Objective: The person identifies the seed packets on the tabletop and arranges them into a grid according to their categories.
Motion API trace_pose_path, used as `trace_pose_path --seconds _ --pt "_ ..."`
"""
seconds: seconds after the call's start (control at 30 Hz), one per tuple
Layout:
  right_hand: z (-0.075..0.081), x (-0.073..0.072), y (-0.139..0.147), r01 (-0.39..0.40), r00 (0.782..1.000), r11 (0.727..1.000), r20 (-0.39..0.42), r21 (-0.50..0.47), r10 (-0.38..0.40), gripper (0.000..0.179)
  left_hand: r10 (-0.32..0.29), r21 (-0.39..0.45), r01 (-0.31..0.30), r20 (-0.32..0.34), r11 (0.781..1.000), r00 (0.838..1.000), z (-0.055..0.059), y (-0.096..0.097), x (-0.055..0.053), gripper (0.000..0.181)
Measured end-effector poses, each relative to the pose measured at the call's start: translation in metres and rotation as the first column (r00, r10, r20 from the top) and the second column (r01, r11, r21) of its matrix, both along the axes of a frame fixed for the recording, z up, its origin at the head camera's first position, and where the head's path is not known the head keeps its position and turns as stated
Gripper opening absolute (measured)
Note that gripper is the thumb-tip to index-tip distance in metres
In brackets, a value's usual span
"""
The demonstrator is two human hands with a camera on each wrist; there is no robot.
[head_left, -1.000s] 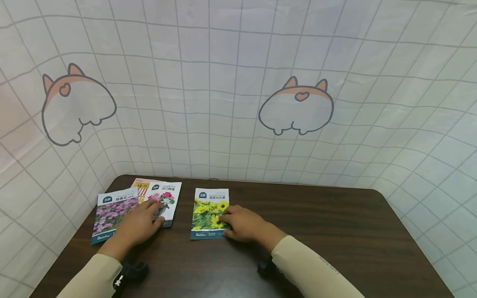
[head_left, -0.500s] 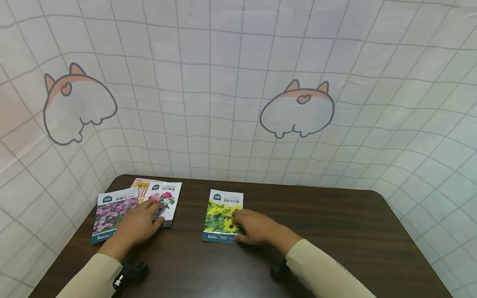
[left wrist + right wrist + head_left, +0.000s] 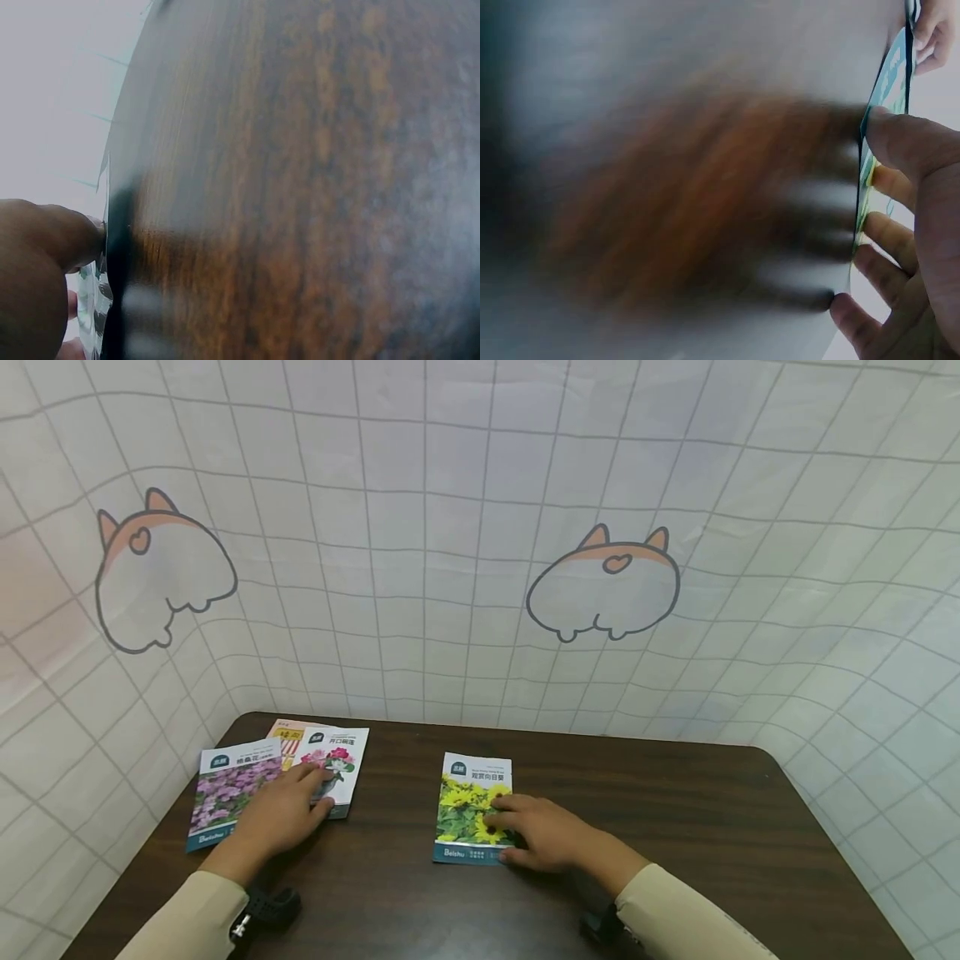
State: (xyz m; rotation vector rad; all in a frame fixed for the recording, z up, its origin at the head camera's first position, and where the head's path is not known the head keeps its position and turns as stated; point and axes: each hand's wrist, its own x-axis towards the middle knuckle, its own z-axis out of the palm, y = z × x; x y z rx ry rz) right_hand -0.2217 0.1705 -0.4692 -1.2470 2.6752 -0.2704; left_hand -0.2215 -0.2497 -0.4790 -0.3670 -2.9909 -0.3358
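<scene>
A seed packet printed with yellow sunflowers (image 3: 461, 822) lies flat on the dark table in the head view. Spread fingers of my right hand (image 3: 543, 832) press on its right side, and in the right wrist view the fingertips (image 3: 889, 232) touch its surface. To the left, my left hand (image 3: 279, 810) rests across two more packets. One is the purple-flower seed packet (image 3: 225, 797), the other a white seed packet with pink blooms (image 3: 348, 777). Behind them a pink and yellow packet (image 3: 288, 735) is partly covered. My left thumb (image 3: 71, 232) shows beside a packet edge in the left wrist view.
The dark wooden table (image 3: 675, 810) has a rounded far right corner. A white grid-patterned cloth (image 3: 420, 568) with cartoon corgi drawings hangs behind it and at both sides. A black wrist strap (image 3: 272, 907) sits at my left cuff.
My right hand has slid the sunflower seed packet to the right and slightly nearer, away from the other packets. My left hand stays where it was.
</scene>
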Motion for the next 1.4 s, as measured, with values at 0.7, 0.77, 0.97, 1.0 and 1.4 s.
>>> trace_pose_path --seconds 0.7,0.77,0.97,1.0,1.4 --pt "-0.004 0.032 0.057 0.061 0.993 0.995 0.106 -0.078 -0.052 0.049 0.006 -0.001 -0.006 0.009 1.000 1.000 0.000 -0.001 0.003 0.045" --pt "-0.004 0.035 0.063 0.065 0.992 0.994 0.110 -0.086 -0.055 0.050 0.008 -0.003 -0.008 0.013 1.000 1.000 -0.001 -0.001 0.003 0.045" --pt "-0.002 0.046 0.078 0.089 0.991 0.993 0.106 -0.072 -0.082 0.060 0.007 -0.011 -0.007 0.009 1.000 1.000 -0.001 0.000 0.003 0.045" --pt "-0.002 0.047 0.080 0.097 0.991 0.993 0.102 -0.065 -0.090 0.062 0.007 -0.011 -0.007 0.011 1.000 1.000 -0.001 0.000 0.003 0.045" --pt "0.002 0.063 0.098 0.152 0.985 0.988 0.095 -0.041 -0.147 0.077 0.006 -0.010 -0.006 0.022 1.000 1.000 0.001 0.000 0.002 0.046"
